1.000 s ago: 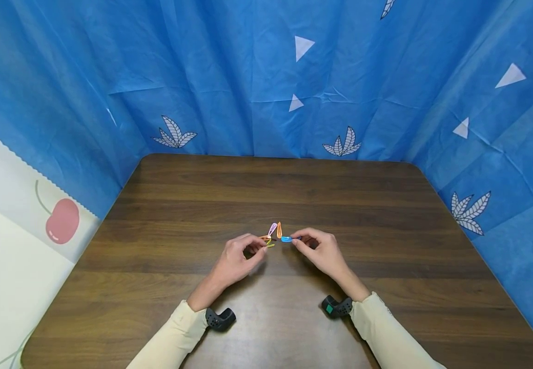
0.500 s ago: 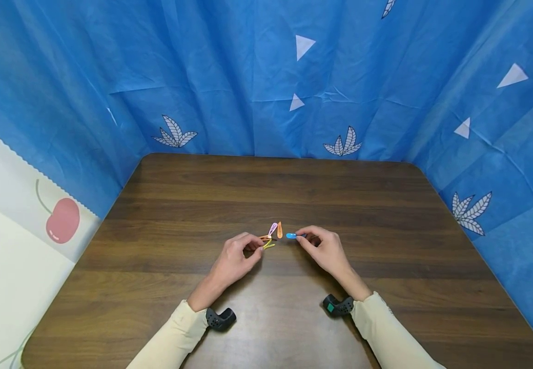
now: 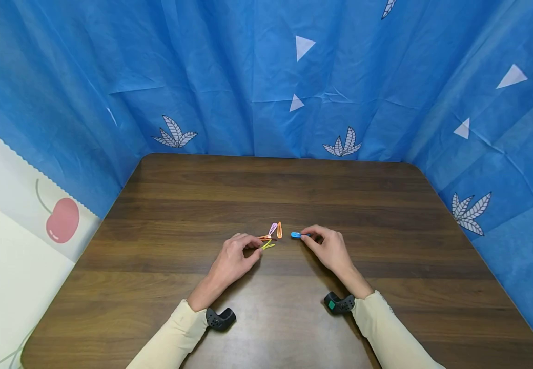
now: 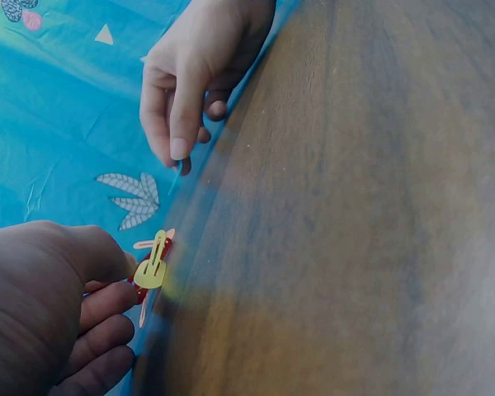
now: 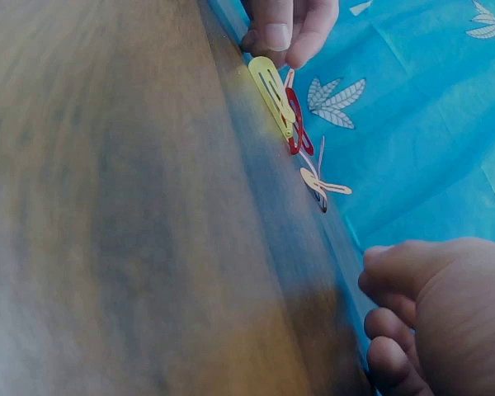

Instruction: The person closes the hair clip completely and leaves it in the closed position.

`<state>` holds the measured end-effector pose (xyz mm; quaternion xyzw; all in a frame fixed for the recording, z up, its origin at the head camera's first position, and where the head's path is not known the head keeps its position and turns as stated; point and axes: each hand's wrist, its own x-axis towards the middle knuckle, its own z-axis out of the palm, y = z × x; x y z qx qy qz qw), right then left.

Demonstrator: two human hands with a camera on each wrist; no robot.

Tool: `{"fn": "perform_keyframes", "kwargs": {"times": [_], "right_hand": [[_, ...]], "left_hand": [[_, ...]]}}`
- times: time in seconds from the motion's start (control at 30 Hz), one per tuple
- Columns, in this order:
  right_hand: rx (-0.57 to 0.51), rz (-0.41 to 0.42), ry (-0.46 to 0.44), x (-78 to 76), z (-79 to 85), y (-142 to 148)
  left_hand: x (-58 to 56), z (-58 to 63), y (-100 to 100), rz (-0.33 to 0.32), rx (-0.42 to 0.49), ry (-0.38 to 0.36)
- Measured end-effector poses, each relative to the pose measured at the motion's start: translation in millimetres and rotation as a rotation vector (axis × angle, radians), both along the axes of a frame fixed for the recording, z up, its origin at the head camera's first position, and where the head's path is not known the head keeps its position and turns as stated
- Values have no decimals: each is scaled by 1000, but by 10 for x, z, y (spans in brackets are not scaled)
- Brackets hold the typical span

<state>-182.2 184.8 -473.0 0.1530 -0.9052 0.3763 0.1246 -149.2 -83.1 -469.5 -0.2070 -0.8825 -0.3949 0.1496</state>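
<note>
My right hand [image 3: 330, 250] pinches a blue snap hair clip [image 3: 296, 234] between thumb and forefinger, its rounded end pointing left. My left hand [image 3: 239, 256] curls thumb and forefinger at a small cluster of snap hair clips and pinches one at its edge; the fingers partly hide it. In the cluster are a yellow clip [image 5: 274, 95], spread open, a red clip [image 5: 294, 124], an orange one [image 3: 264, 238] and a lilac one [image 3: 272, 228]. Another orange clip [image 3: 279, 230] lies just right of the lilac clip. A gap separates the blue clip from the cluster.
The brown wooden table [image 3: 340, 200] spreads around both hands. Blue curtains [image 3: 229, 77] with white leaf and triangle prints hang behind and at the right. Pale cloth with a cherry print [image 3: 62, 220] is at the left. Each wrist wears a black camera mount [image 3: 221, 319].
My right hand has drawn the blue clip rightward and slightly back, away from the other clips. My left hand has shifted slightly left, while the lilac and upright orange clips have stayed put.
</note>
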Motion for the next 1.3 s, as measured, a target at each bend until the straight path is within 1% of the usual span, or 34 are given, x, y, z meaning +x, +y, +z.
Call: {"fn": "perform_keyframes", "kwargs": {"times": [0.2, 0.47, 0.7, 1.03, 1.3], "right_hand": [[33, -3, -14, -9, -7, -2], [34, 10, -44, 6, -8, -4], [32, 5, -67, 13, 1, -8], [35, 5, -51, 15, 16, 0], [15, 20, -23, 16, 2, -12]], "left_hand": [[2, -18, -18, -7, -6, -14], [-7, -37, -28, 9, -71, -11], [-29, -44, -19, 6, -73, -14], [-48, -7, -7, 4, -97, -21], [-45, -14, -12, 8, -100, -27]]}}
